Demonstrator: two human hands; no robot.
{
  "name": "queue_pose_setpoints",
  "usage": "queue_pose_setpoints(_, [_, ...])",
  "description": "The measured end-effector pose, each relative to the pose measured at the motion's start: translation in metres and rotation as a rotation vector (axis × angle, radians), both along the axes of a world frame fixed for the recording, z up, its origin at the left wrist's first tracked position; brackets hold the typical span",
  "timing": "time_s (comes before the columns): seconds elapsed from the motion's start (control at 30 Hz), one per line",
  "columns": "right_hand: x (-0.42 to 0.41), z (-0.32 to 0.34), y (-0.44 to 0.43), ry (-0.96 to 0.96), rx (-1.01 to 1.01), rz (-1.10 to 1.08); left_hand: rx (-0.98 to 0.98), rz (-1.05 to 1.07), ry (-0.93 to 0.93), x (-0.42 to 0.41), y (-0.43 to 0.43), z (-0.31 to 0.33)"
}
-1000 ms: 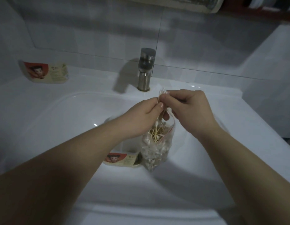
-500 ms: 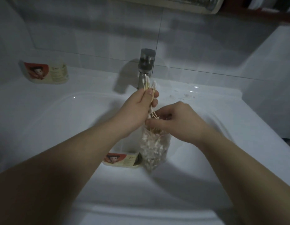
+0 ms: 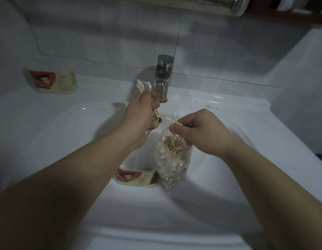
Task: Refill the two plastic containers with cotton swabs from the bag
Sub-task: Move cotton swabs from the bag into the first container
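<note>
A clear plastic bag (image 3: 172, 166) full of cotton swabs stands in the white sink basin (image 3: 70, 134). My left hand (image 3: 138, 120) grips a bunch of swabs (image 3: 143, 86) above the basin, their white tips pointing up. Over the bag's open mouth, my right hand (image 3: 200, 132) pinches a few swabs (image 3: 172, 120). One plastic container (image 3: 136, 176) with a red label sits in the basin just left of the bag, partly hidden by my left forearm. A second container (image 3: 52, 81) lies on the counter at the far left.
A steel faucet (image 3: 163, 78) rises behind the basin, just right of my left hand. Tiled wall runs along the back and right side. Small white bits lie on the counter (image 3: 246, 112) right of the faucet.
My left hand lifted a bunch of swabs out of the bag and moved it up and left. My right hand dropped to the bag mouth and now pinches a few more swabs.
</note>
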State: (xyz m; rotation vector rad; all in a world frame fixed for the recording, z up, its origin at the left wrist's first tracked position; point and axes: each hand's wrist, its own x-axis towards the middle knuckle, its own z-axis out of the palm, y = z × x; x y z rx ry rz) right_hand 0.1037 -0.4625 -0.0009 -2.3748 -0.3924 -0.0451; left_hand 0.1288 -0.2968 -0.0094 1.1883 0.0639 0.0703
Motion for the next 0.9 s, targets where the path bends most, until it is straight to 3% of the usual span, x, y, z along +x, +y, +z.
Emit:
queue_pose_setpoints(0.1, [0.0,0.003,-0.001,0.007,0.147,-0.042,0.1,-0.037,-0.028,-0.004,-0.003,-0.001])
queue_pose_setpoints(0.23, [0.005,0.002,0.0,-0.027,0.381,-0.099,0.597,-0.087,-0.189,-0.007,-0.002,-0.007])
queue_pose_setpoints(0.3, [0.006,0.003,-0.001,-0.06,0.459,-0.117,0.742,-0.139,-0.283,-0.008,-0.002,-0.01])
queue_pose_setpoints(0.47, [0.007,0.003,-0.002,-0.044,0.577,-0.094,0.866,-0.351,-0.348,-0.011,0.0,-0.012])
queue_pose_setpoints(0.6, [0.011,0.0,-0.002,0.003,0.628,-0.14,0.862,-0.374,-0.315,-0.009,0.004,-0.011])
queue_pose_setpoints(0.9, [0.011,0.001,-0.005,0.005,0.546,-0.193,0.881,-0.306,-0.247,-0.006,0.002,-0.015])
